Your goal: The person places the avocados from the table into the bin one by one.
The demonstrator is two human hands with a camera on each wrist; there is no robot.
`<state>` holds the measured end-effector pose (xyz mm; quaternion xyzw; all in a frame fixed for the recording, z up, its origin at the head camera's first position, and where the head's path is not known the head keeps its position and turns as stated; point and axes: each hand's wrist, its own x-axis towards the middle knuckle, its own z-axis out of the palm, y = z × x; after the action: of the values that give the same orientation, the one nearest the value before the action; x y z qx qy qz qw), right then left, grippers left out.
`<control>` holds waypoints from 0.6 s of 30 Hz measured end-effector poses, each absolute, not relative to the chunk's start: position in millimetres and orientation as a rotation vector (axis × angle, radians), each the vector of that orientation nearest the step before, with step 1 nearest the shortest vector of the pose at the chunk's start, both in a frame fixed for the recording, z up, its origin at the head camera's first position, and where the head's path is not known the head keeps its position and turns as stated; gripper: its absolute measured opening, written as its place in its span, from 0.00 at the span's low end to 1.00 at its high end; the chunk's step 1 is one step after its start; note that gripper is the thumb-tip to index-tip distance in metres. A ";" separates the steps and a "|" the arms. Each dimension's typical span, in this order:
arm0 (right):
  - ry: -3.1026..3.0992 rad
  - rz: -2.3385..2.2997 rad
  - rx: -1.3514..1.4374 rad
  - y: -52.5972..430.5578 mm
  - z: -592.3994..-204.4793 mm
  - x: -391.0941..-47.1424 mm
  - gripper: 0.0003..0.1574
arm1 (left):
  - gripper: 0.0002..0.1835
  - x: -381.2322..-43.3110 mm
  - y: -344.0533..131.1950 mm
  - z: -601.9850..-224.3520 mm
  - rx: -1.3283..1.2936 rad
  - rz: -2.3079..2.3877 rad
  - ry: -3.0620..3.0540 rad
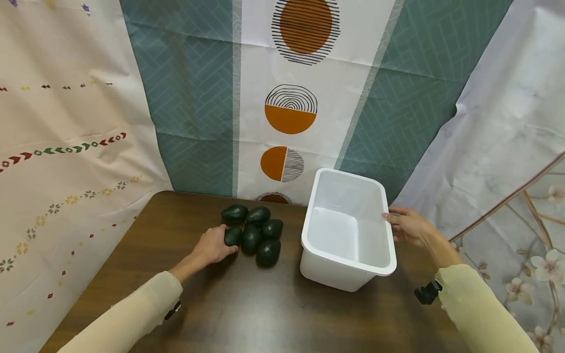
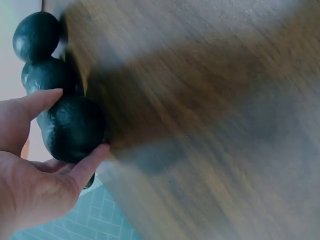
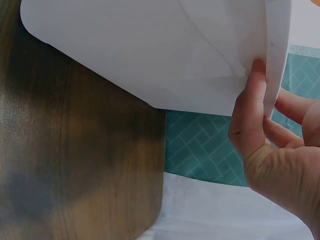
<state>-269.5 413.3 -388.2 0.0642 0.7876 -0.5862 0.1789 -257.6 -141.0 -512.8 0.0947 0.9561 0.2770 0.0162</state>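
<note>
Containers: 1, a white plastic bin, open-topped, its pale inner floor showing, at the R part of the brown wood table; couldn't tell if its base sat flat. R hand was clamped on the bin's R rim, thumb one side, fingers against the outer wall.

Avocados: 6 total, all dk green, all outside the bin, toward the table's back edge. 1 was in L hand, thumb & fingers closed round it: the held avocado, at the L end of the bunch; couldn't tell if it touched the tabletop. The other 5 avocados lay bunched close, btwn L hand & bin, w/ a small gap to the bin.

Sleeves: 2, cream. Behind: patterned cloth.
</note>
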 end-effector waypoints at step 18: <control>2.253 -1.628 0.182 413.7 -386.4 -266.1 0.48 | 0.37 -267.6 -158.6 -497.2 0.465 0.894 2.855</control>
<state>-266.1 413.7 -386.4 0.0642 0.7960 -0.5753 0.1772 -267.6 -158.6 -497.2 0.1534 0.9415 0.2946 0.0569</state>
